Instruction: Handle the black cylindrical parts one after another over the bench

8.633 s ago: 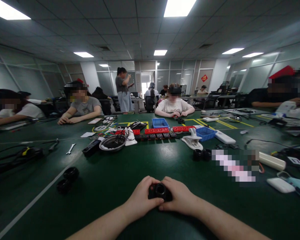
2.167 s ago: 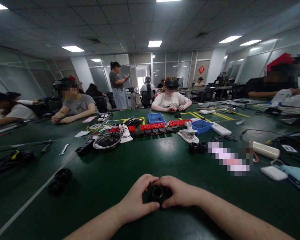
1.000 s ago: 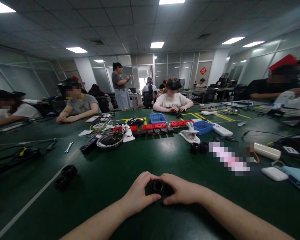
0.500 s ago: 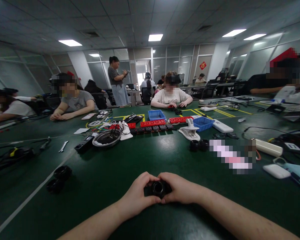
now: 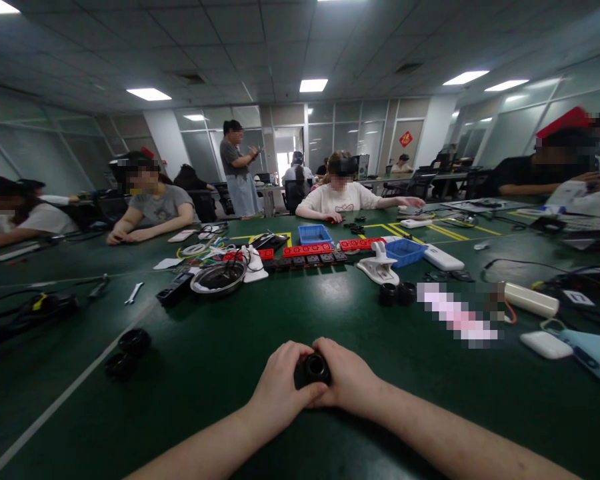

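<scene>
Black ring (image 5: 316, 368) was held between the wearer's own two hands, low in the middle of the view, just above or on the green desk (image 5: 220, 360); whether it touched the surface could not be told. Its round hole faced up towards the wearer.

The grip had just changed. Half a second earlier, the thumbs met tip to tip in front of the ring, with a dark gap beside the right palm. Now the right hand (image 5: 349, 379) had closed in against the ring's right side, and the left hand (image 5: 281, 381) curved loosely round the other, its thumb lying across the front. The right thumb was mostly hidden. This looked like a regrip, not a release, so handling of the ring seemed to be under way.

Two similar black pieces (image 5: 135, 342) sat to the left, well apart. Across the desk, a co-worker's hand (image 5: 411, 202) had reached out sideways.
</scene>
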`<state>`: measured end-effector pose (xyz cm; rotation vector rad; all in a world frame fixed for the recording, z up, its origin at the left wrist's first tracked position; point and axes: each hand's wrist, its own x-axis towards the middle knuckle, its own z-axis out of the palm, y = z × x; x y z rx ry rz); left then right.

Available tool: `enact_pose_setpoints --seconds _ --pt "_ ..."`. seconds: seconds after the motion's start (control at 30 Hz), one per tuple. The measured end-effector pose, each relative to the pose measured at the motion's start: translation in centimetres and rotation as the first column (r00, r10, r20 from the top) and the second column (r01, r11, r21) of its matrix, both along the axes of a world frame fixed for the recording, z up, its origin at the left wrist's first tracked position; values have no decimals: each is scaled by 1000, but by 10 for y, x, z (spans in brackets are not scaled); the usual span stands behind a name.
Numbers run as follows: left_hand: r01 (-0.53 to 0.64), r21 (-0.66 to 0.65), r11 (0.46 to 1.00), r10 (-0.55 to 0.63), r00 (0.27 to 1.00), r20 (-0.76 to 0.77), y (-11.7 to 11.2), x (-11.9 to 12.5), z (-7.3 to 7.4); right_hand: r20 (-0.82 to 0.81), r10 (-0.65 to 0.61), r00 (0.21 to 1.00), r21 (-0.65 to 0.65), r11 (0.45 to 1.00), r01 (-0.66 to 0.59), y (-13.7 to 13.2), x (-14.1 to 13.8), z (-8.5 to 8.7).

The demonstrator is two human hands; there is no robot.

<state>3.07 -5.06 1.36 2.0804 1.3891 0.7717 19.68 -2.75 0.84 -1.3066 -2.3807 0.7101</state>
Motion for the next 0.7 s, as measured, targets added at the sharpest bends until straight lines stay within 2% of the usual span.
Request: enact_pose_setpoints --seconds 0.1,0.2,0.27,0.4,0.47,0.6,0.7 --pt "96 35 995 -95 995 -22 9 -14 -3 -179 110 978 -90 988 -127 2 14 7" --pt "181 10 983 -179 980 -90 16 -23 -6 -271 118 955 -138 977 -160 4 22 14" --pt "193 7 981 -189 970 -150 17 -21 -8 -244 96 965 -91 988 -122 2 19 17" --pt "109 21 994 -102 969 -223 12 -9 -9 -77 66 995 28 998 -64 -7 3 17" --pt "81 19 997 -74 971 -227 11 -5 -9 -63 36 997 77 997 -31 -8 -2 16" --pt "75 39 996 -65 977 -203 10 -5 -9 -288 11 958 187 981 45 -1 5 13" --pt "28 49 998 -17 978 -206 11 -8 -8 -499 -66 864 117 983 142 11 15 6"
